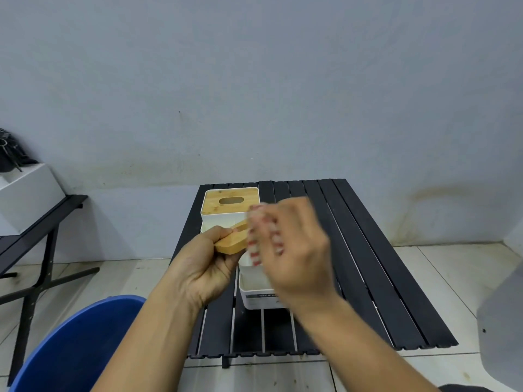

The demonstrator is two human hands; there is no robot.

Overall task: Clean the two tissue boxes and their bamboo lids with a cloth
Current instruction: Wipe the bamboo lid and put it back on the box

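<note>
Head: left hand (202,264) grips lid (229,245), right hand (300,250) cloth (254,250).

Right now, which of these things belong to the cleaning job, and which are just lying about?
Part of the job: left hand gripping a bamboo lid; right hand holding a red-and-white cloth; open tissue box; far tissue box, lid on; black slatted table under them.

Just lying about: blue plastic object; white box and black bag on the side table.

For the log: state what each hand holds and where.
Left hand grips the bamboo lid by its left end. Right hand holds the red-and-white cloth, bunched up.
</note>
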